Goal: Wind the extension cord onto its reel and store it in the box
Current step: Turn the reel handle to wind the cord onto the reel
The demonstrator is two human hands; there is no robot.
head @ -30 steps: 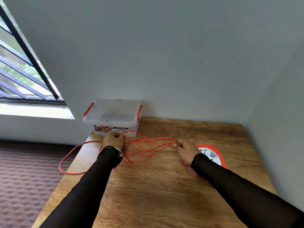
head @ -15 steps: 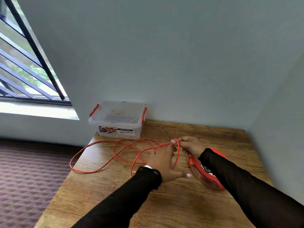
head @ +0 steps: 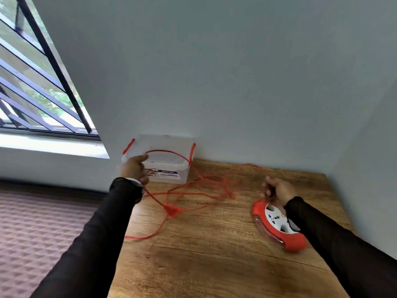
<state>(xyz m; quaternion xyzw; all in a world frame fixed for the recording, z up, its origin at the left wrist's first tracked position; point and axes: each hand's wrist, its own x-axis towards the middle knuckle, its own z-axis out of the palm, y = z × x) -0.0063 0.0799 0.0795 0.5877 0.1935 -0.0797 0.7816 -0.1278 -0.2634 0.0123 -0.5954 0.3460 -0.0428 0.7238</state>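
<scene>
Cord (head: 189, 191), red, lies in loose tangle across wooden table (head: 214, 254), one loop hanging past left edge. Left hand (head: 135, 169) raised in front of clear box (head: 171, 168), fingers curled round cord strand that arcs over box lid. Box sits at table's back left corner, against wall, red latches up. Right hand (head: 278, 189) blurred, fingers curled at top rim of reel (head: 277, 224); can't tell if it pinches cord. Reel on table, right side.
</scene>
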